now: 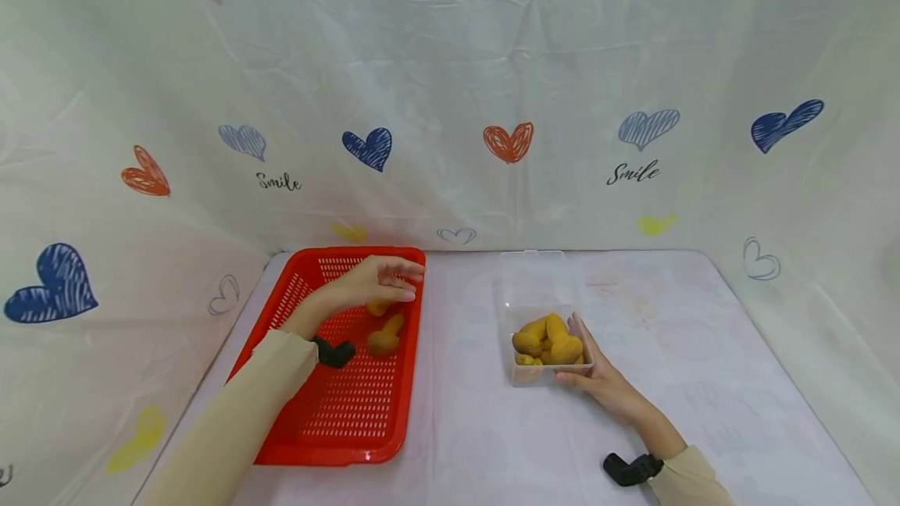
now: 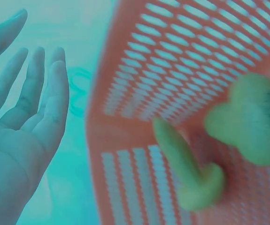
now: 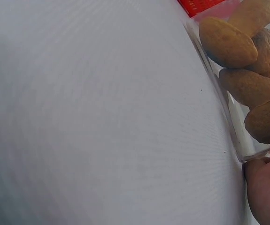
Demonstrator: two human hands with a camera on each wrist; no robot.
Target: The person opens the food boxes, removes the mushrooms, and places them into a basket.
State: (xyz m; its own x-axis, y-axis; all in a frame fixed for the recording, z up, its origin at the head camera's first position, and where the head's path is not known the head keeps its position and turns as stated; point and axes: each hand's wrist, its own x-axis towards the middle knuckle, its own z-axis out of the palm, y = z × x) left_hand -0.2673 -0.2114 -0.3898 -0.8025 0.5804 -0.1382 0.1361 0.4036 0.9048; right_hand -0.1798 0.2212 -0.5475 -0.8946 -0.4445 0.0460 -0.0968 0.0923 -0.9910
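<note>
My left hand (image 1: 383, 278) hovers over the far right part of a red plastic basket (image 1: 323, 443), its fingers extended and nothing in its grasp. Below it in the basket lie a yellow-brown mushroom (image 1: 383, 342) and another mushroom (image 1: 377, 308) partly hidden by the hand. The left wrist view shows a slim-stemmed mushroom (image 2: 184, 164) and a rounder mushroom (image 2: 257, 119). A clear plastic box (image 1: 523, 375) holds several mushrooms (image 1: 548, 340). My right hand (image 1: 605, 389) grips this box at its near right corner, thumb along the front and fingers up the right side.
The box's clear lid (image 1: 536, 279) lies folded back behind it. Both stand on a table with a white cloth (image 1: 464, 428), the basket left of the box. A white curtain (image 1: 436, 84) with printed hearts hangs behind the table.
</note>
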